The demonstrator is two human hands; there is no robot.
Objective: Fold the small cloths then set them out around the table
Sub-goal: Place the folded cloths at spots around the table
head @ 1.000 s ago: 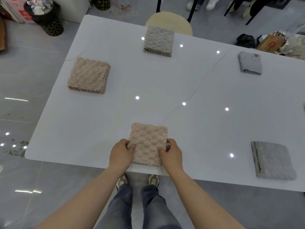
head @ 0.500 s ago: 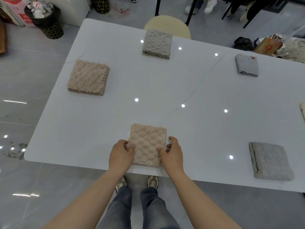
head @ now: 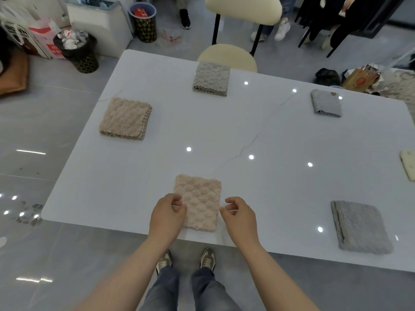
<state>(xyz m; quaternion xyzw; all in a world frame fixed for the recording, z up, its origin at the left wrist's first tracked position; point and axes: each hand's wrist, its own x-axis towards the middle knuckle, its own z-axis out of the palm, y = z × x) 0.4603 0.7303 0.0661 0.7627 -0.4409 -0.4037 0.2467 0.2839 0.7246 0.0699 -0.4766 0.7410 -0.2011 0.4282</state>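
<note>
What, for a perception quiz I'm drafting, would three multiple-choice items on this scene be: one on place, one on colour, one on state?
1. Where does the cloth between the left hand and the right hand lie?
A. by the table's near edge
B. at its far left corner
C. at its right end

2. What colour is that cloth?
A. blue
B. pale pink
C. green

3. What state is it in?
A. crumpled in a heap
B. hanging over the edge
C. folded flat into a square

Answers:
1 A, it sits just inside the near rim.
2 B, its pile is pale pink.
3 C, its outline is a neat, flat square.
</note>
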